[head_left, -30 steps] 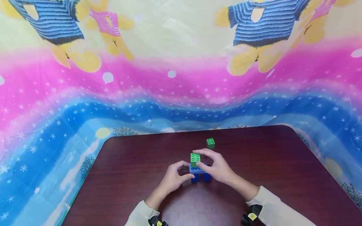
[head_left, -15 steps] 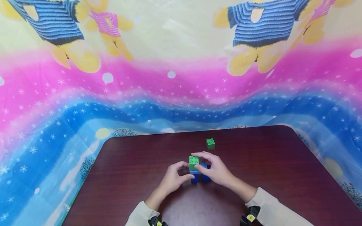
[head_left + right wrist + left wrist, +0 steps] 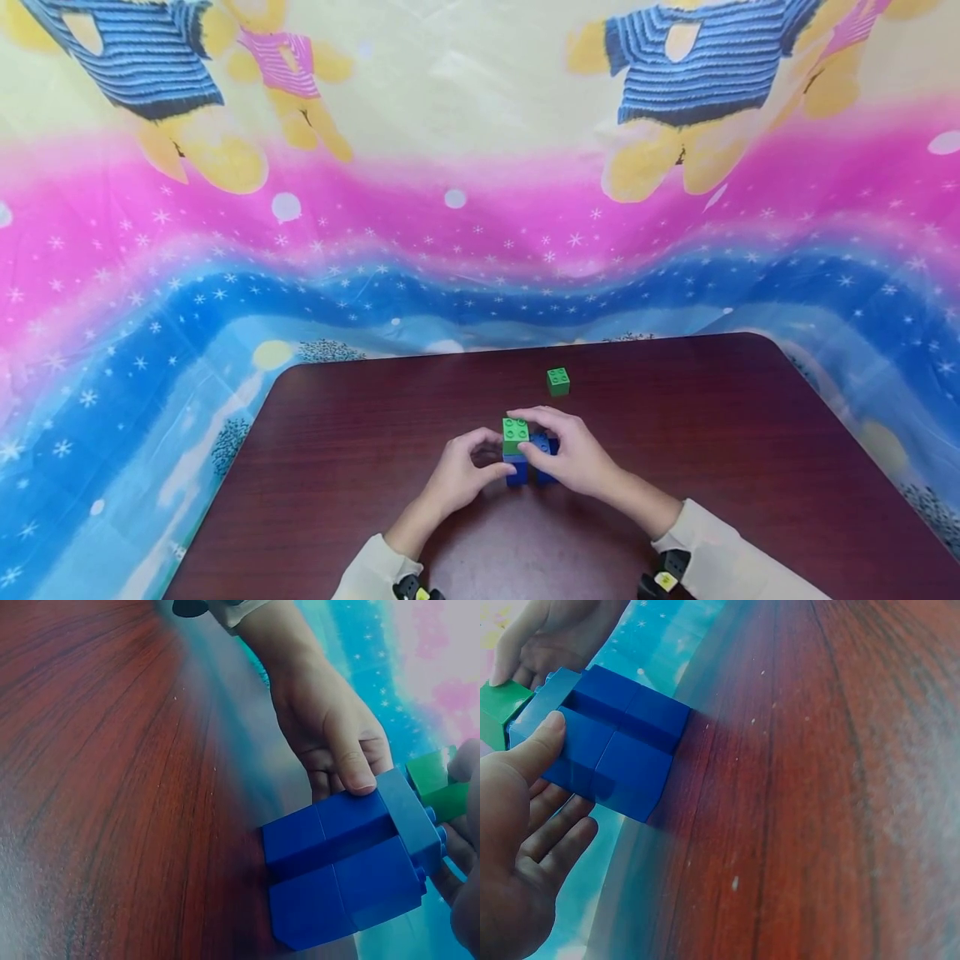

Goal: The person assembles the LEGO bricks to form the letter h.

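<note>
On the table, a blue toy-brick build stands upright: two columns of dark blue bricks bridged by a lighter blue brick. My left hand holds its left column, thumb on the near face and other fingers partly hidden behind. At the left end of the bridging brick sits a green four-stud brick. My right hand pinches that green brick between thumb and fingers. Whether its studs are fully pressed together cannot be seen. Bare studs show to its right.
Another green brick lies farther back on the dark brown table. Behind the table's far edge hangs a printed cloth. Each wrist wears a black camera strap.
My right hand has lowered the green brick, shifting it slightly left, down onto the left end of the lighter blue brick. My left hand has stayed in place.
</note>
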